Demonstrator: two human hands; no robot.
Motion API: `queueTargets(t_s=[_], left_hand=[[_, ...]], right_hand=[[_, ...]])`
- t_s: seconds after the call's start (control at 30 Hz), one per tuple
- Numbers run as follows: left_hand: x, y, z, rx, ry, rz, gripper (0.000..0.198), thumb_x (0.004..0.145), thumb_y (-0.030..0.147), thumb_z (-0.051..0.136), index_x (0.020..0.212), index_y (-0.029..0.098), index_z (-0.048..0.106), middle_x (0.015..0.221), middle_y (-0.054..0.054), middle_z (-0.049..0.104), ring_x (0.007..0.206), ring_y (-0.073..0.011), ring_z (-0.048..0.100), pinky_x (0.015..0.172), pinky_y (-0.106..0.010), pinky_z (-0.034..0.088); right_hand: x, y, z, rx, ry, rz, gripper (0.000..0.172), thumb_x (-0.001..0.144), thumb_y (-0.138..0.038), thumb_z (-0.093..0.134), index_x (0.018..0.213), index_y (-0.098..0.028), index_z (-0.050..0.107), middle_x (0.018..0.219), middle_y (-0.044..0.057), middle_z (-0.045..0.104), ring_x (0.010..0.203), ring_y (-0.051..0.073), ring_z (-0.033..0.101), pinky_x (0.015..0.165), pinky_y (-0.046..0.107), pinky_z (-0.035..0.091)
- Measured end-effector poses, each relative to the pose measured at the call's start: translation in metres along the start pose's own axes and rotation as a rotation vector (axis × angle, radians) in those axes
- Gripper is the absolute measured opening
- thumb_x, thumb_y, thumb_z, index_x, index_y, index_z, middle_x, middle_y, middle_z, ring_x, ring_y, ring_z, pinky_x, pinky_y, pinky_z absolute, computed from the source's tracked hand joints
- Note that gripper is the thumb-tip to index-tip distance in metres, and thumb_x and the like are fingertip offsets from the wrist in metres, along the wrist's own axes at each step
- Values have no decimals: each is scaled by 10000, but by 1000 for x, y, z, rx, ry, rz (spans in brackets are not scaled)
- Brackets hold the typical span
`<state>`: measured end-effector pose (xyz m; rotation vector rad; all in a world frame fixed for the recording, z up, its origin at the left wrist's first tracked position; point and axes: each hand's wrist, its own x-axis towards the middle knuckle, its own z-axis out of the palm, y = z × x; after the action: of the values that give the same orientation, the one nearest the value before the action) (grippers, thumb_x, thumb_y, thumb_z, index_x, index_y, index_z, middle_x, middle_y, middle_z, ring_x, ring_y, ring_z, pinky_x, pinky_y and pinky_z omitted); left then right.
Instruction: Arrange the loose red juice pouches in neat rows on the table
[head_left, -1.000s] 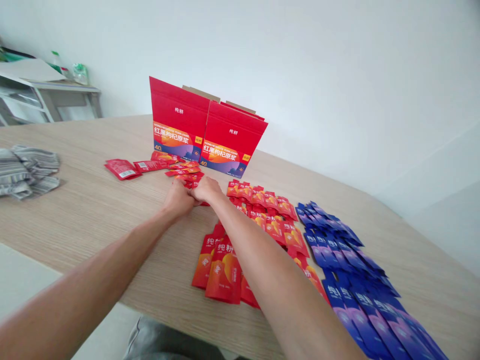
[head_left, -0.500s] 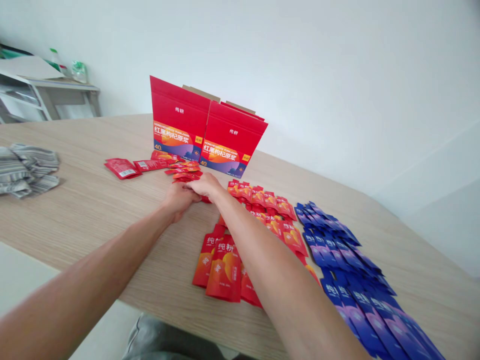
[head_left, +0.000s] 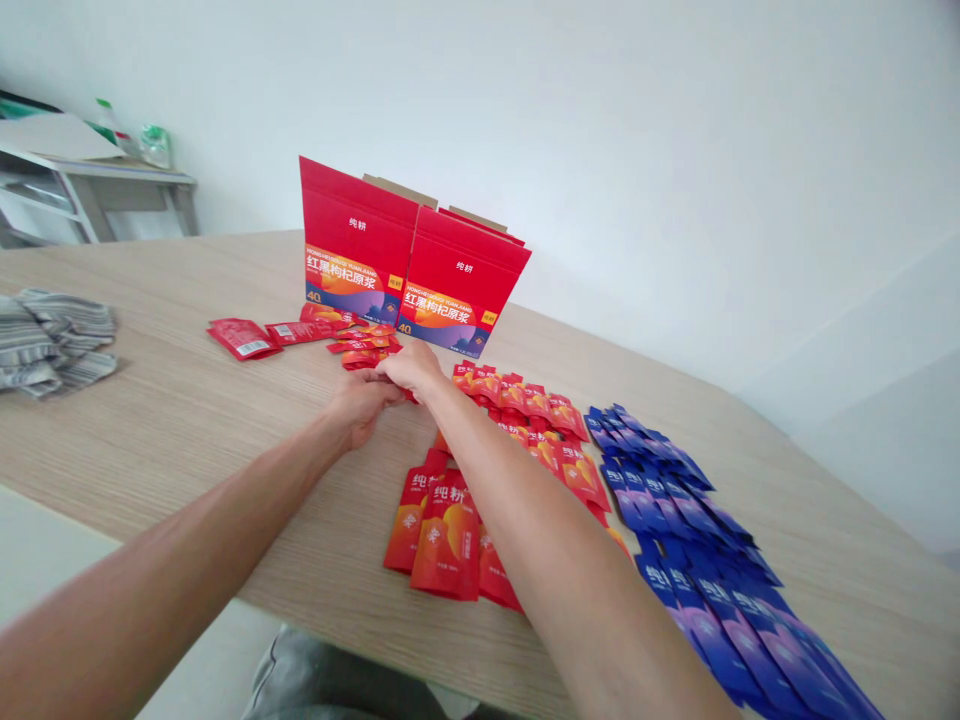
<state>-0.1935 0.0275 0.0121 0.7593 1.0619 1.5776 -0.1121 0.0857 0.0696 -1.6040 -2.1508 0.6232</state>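
My left hand [head_left: 363, 404] and my right hand [head_left: 412, 369] meet at the near end of a loose pile of red pouches [head_left: 363, 345]. Fingers of both are closed around a red pouch [head_left: 409, 396], of which only a sliver shows below the right hand; the rest is hidden. Overlapping rows of red pouches with orange fruit prints [head_left: 445, 540] lie under and beside my right forearm. Two red cartons [head_left: 358, 225] stand side by side behind the pile, their tall front panels upright.
Rows of blue pouches [head_left: 660, 500] cover the table's right part. Two red pouches [head_left: 244, 338] lie left of the pile, one with a barcode showing. A striped cloth [head_left: 56, 340] is crumpled at the left. A side desk [head_left: 127, 175] with a bottle stands beyond.
Both hands stay together at the pile, with barely any shift. The whole view has moved slightly; the pouches and cartons keep their places.
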Motion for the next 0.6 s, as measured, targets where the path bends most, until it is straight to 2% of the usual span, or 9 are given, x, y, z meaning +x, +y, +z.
queueTargets(t_s=[0.23,0.33,0.47,0.53,0.6], left_hand=[[-11,4,8,-81,30,36,344,428,81,820,754,128,723,740,-34,743,707,-168,681,701,-273,537],[-17,5,14,-93,46,80,371,455,66,835,790,138,693,756,-26,739,723,-154,682,729,-270,543],[-24,9,20,-91,25,108,417,544,104,867,890,161,642,780,-21,724,721,-158,681,725,-289,546],[-25,9,20,-46,45,107,423,568,124,866,911,166,620,782,-16,708,701,-156,667,695,-289,533],[-25,9,20,5,74,107,421,570,124,851,917,166,616,802,-11,693,706,-153,659,679,-285,525]], right_hand=[[-1,-2,-21,-2,-2,43,252,770,-309,822,956,-146,773,949,88,740,850,232,729,707,275,547],[-1,1,-34,-32,8,39,292,754,-342,861,952,-146,773,944,78,735,853,218,721,688,255,533],[1,13,-72,-113,49,27,384,806,-437,873,1025,-134,782,983,83,749,902,209,729,728,248,541],[5,29,-97,-201,114,55,448,816,-473,896,1083,-131,784,1034,96,763,947,220,741,774,257,554],[9,51,-121,-271,140,82,441,850,-486,891,1113,-146,792,1053,102,776,975,228,757,795,253,559]])
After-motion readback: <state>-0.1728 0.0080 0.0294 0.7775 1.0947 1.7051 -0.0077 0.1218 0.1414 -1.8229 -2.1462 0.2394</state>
